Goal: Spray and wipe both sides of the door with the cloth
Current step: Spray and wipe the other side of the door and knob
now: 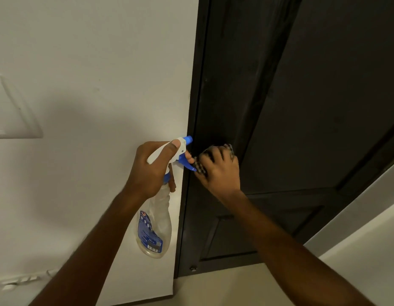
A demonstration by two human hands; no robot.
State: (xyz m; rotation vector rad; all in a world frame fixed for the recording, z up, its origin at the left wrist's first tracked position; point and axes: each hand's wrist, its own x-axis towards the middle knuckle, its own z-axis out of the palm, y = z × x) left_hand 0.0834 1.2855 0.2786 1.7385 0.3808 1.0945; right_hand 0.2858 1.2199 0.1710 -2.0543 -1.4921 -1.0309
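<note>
A dark panelled door fills the right half of the view, standing ajar beside a white wall. My left hand grips the neck of a clear spray bottle with a white and blue trigger head, a finger on the trigger and the nozzle pointing at the door's left edge. My right hand holds a bunched black-and-white checked cloth against the door near that edge, right beside the nozzle. Most of the cloth is hidden under my fingers.
The white wall carries a switch plate at the far left. A power strip lies low at the left. Pale floor runs below the door, and a small metal stop sits at the door's foot.
</note>
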